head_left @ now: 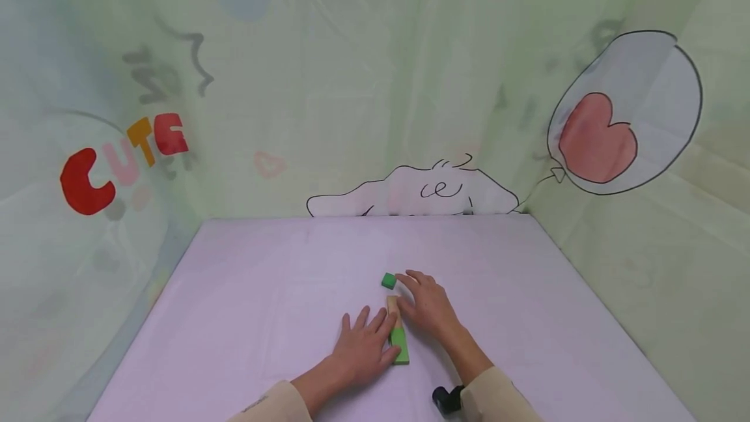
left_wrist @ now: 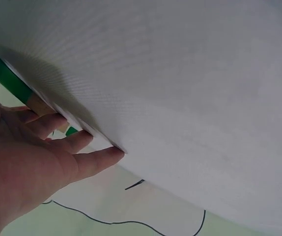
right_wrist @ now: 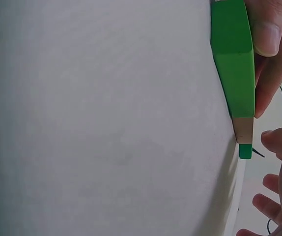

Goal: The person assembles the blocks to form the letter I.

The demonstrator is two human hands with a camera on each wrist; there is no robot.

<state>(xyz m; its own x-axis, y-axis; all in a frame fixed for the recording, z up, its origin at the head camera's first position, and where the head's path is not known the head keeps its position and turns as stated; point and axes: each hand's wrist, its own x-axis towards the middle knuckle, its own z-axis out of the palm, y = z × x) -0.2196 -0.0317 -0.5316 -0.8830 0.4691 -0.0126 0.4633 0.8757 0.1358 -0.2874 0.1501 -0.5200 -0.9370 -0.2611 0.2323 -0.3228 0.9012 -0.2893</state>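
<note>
I read the left hand (head_left: 362,351), fingers straight and spread, as steadying the green block (head_left: 401,346) and wooden block (head_left: 392,305) end to end on the table (head_left: 281,272), while the right hand (head_left: 429,305), fingers parted and empty, hovers beside the green cube (head_left: 389,281).

Table (head_left: 263,279): parts covered, parts cut off.
Left hand (head_left: 363,349) covers part of green-and-wood block row (head_left: 401,348); right sleeve (head_left: 498,397) hides one end of black object (head_left: 445,401), kind unclear; near edge outside head view.
</note>
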